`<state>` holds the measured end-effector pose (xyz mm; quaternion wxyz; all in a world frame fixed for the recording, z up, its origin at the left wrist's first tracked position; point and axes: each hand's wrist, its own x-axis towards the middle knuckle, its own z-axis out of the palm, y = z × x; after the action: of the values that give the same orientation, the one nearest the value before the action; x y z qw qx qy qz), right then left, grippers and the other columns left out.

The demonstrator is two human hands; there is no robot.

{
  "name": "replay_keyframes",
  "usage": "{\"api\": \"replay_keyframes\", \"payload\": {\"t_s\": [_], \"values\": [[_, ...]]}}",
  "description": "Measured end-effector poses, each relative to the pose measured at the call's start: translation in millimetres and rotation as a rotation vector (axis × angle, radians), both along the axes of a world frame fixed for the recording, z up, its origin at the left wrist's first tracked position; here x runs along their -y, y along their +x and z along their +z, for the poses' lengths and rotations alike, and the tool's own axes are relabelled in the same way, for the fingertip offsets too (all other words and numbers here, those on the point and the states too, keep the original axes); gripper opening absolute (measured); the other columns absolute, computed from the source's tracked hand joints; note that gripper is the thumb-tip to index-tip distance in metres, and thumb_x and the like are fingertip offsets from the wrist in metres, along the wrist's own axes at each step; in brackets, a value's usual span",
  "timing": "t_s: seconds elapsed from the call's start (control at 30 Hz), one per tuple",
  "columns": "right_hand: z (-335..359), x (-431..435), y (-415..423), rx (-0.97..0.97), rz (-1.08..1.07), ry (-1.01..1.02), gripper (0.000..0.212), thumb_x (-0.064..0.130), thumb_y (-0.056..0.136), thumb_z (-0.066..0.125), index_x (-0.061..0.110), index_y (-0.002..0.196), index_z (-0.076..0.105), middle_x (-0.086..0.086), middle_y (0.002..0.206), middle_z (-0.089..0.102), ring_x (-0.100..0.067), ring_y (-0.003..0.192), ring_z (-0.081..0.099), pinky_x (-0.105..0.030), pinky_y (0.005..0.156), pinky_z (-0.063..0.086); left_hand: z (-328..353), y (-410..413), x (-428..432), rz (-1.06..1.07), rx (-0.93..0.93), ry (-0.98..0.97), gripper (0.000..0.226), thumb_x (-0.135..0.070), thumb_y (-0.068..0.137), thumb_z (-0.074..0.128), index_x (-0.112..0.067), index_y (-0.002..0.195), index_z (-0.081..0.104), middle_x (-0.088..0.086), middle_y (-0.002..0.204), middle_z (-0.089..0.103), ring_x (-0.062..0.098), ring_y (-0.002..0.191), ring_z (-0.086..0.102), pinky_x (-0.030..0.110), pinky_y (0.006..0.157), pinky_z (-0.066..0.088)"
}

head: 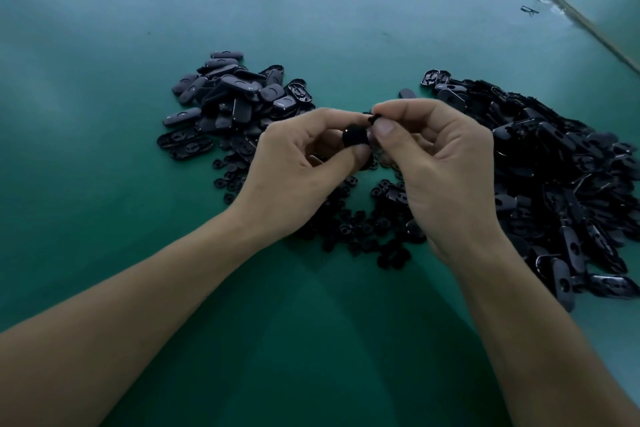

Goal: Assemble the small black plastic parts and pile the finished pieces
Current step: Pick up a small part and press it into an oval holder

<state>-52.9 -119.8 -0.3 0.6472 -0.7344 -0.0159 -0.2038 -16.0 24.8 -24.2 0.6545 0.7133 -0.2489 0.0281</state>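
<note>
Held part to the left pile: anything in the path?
Nothing visible. The left hand holds the round black part, the right hand pinches a small black piece at its top edge, above the scattered small parts. The left pile lies just beyond the left hand, no object between.

A green table (104,114) meets a pale diagonal edge strip (568,6) at upper right.
</note>
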Motion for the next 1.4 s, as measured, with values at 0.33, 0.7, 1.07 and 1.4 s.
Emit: {"api": "replay_keyframes", "payload": {"t_s": [0.33,0.7,1.07,1.4], "values": [[-1.5,-0.6,-1.0,-0.067,-0.029,-0.125,0.016,0.009,0.090,0.072,0.025,0.088,0.074,0.009,0.069,0.072,-0.005,0.063,0.066,-0.017,0.061,0.049,-3.3,5.8,0.2,0.110,-0.194,-0.270,0.010,-0.010,0.095,0.067,-0.016,0.096,0.076,0.003,0.080,0.077,0.015,0.069,0.073,0.022,0.065,0.057],[-7.7,0.9,1.1,-0.076,-0.060,-0.151,0.015,0.009,0.087,0.075,0.023,0.085,0.072,0.006,0.076,0.075,-0.010,0.072,0.073,-0.025,0.067,0.056,-5.4,6.6,-1.1,0.040,-0.191,-0.224,0.014,0.000,0.092,0.066,-0.012,0.097,0.072,0.003,0.083,0.078,0.017,0.073,0.076,0.024,0.067,0.059],[-9.6,0.2,0.8,-0.065,-0.085,-0.227,0.016,0.007,0.087,0.075,0.023,0.085,0.072,0.009,0.077,0.074,-0.009,0.072,0.073,-0.030,0.072,0.060,-5.7,5.0,-1.2,0.039,-0.139,-0.163,0.019,0.005,0.089,0.068,-0.009,0.101,0.073,0.010,0.088,0.078,0.023,0.079,0.076,0.031,0.073,0.062],[-9.3,-1.3,-0.2,-0.037,-0.103,-0.264,0.019,0.006,0.087,0.075,0.024,0.085,0.071,0.012,0.078,0.074,-0.006,0.073,0.073,-0.026,0.072,0.060,-5.0,4.6,-1.9,0.034,-0.120,-0.144,0.018,0.004,0.088,0.069,-0.007,0.102,0.073,0.007,0.089,0.078,0.020,0.080,0.076,0.029,0.072,0.061]]}}
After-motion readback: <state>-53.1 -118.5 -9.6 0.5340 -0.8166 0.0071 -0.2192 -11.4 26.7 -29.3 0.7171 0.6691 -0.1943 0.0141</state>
